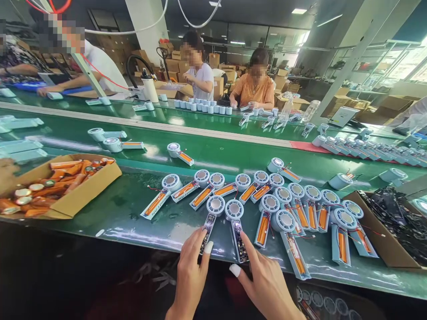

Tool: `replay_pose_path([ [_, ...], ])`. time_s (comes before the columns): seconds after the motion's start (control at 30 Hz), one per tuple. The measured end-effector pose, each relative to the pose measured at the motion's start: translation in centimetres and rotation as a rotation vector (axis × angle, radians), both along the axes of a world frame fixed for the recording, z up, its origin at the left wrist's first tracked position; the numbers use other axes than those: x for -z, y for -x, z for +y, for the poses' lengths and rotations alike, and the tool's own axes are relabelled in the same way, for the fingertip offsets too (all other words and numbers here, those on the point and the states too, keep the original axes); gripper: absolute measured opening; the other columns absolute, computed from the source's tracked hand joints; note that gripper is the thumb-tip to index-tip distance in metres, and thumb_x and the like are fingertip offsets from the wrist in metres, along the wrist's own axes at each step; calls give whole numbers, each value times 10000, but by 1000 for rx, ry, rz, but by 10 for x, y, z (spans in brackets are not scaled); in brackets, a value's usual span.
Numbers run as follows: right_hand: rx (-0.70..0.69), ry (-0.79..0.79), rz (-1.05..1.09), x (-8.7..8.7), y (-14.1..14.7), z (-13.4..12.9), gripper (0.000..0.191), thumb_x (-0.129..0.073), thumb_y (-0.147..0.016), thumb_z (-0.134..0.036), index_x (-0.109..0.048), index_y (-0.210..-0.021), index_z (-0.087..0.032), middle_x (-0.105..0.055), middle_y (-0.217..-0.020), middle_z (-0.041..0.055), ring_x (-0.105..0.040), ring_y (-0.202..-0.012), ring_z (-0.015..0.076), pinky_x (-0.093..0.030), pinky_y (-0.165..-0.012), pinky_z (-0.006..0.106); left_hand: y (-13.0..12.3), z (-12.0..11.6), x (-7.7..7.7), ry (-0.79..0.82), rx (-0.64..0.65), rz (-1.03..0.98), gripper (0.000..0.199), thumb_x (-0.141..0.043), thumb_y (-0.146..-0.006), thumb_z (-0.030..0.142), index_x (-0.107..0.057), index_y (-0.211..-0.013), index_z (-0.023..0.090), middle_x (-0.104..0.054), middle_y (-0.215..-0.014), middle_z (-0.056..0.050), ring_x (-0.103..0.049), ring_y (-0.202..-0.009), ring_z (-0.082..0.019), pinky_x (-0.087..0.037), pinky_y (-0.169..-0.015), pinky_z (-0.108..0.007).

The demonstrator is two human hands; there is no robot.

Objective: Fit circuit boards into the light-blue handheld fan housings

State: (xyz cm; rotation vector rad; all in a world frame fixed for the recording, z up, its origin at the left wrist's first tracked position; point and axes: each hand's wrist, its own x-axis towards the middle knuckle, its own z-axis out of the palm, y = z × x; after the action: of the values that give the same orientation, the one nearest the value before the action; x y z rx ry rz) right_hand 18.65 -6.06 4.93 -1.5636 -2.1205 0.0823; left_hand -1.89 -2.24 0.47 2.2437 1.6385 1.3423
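Observation:
Two light-blue handheld fans lie side by side at the bench's front edge, round heads pointing away from me. Their handles show dark circuit boards with small lit spots. My left hand (192,262) grips the handle of the left fan (215,205), fingers along its left side and thumb near its lower end. On the right fan (234,209), my right hand (263,275) presses its index finger to the handle's right edge; its thumb is by the handle's bottom end. Both thumbs wear white fingertip covers. Around them lie several fans with orange battery cells (262,229) in their handles.
At left stands a cardboard box (86,191) of orange cells. Another box (383,249) at right holds dark circuit boards. Beyond the bench runs a green conveyor belt (220,153) carrying fans. Several people work across it, beside rows of round light-blue parts (203,106).

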Motion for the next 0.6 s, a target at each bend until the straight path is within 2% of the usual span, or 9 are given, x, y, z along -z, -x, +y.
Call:
replay_pose_path([
  [0.1,-30,-41,13,6,-2,-3,450,-372,-1056,-360,-407,-1465,-175,-723,-832,48,-713,-637,194,-539,-547,269,2,1,2,-34,23,27,422,-552,-976,120,-531,-1381,235,-685,-1259,-116,-662,-1183,-251,-553,-1013,-416],
  [0.17,-22,-63,17,10,-2,-3,428,-376,-1052,-329,-447,-1440,-162,-720,-851,62,-712,-654,189,-545,-565,265,3,2,2,-55,18,36,447,-571,-966,108,-528,-1392,236,-689,-1248,-119,-667,-1173,-255,-549,-1014,-421],
  [0.27,0,-73,12,13,-1,-2,492,-413,-1029,-305,-412,-1496,-149,-727,-891,85,-713,-663,188,-548,-572,259,2,3,1,-64,7,50,488,-582,-959,97,-510,-1423,229,-694,-1238,-130,-672,-1161,-262,-548,-1008,-428],
  [0.47,7,-98,-17,14,2,3,584,-411,-998,-211,-305,-1569,-146,-685,-736,36,-671,-565,178,-497,-511,263,3,5,1,-84,6,104,515,-613,-932,64,-534,-1411,236,-719,-1194,-134,-701,-1095,-272,-566,-942,-435],
  [0.6,8,-98,-13,16,2,3,580,-412,-990,-215,-320,-1559,-140,-661,-713,24,-649,-546,174,-477,-509,274,3,6,4,-85,14,109,558,-615,-922,42,-507,-1440,221,-718,-1198,-157,-698,-1110,-289,-564,-936,-447],
])
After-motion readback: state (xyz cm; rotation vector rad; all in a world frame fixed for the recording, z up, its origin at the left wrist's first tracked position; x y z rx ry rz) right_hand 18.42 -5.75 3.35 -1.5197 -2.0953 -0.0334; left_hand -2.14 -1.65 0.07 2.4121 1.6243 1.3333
